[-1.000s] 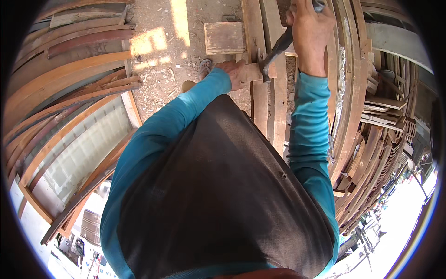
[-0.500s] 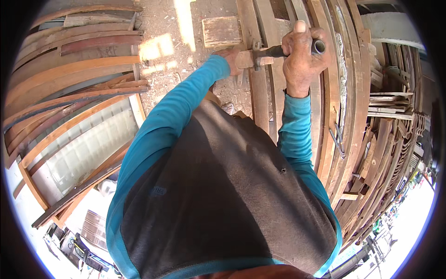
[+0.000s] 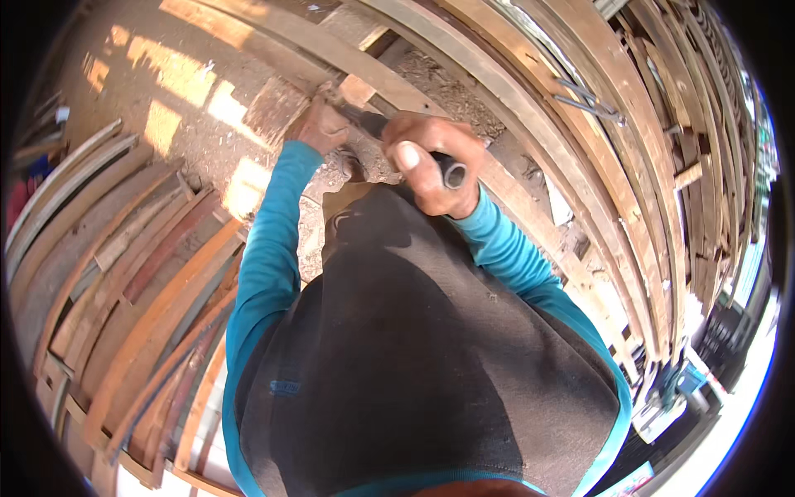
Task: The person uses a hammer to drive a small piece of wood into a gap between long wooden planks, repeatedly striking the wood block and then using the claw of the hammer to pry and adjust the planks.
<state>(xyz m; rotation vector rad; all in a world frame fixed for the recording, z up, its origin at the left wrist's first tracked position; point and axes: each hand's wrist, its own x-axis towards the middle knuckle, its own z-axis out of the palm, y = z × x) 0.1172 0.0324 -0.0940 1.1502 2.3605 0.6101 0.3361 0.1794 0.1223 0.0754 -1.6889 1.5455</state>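
My right hand (image 3: 435, 157) is closed round the dark tubular handle (image 3: 451, 172) of a hand tool, whose hollow round end pokes out beside the thumb. The tool's dark shaft (image 3: 371, 123) points away to the left, toward my left hand (image 3: 323, 126). What lies at its far end is small and partly covered, so I cannot tell its kind. My left hand is bent with its fingers curled in, low beside a long plank (image 3: 294, 62); what they hold is hidden. A short pale wood piece (image 3: 358, 89) shows just beyond the tool.
Long timbers (image 3: 513, 74) run past on the right, with metal clamp-like bars (image 3: 588, 103) on them. More boards are stacked (image 3: 149, 273) on the left. A flat wood block (image 3: 277, 108) lies on the sunlit, chip-strewn ground (image 3: 195, 116).
The view has swung round, so the timbers now slant. Both hands appear further left, and my right hand is lower and nearer my body, still gripping the tool.
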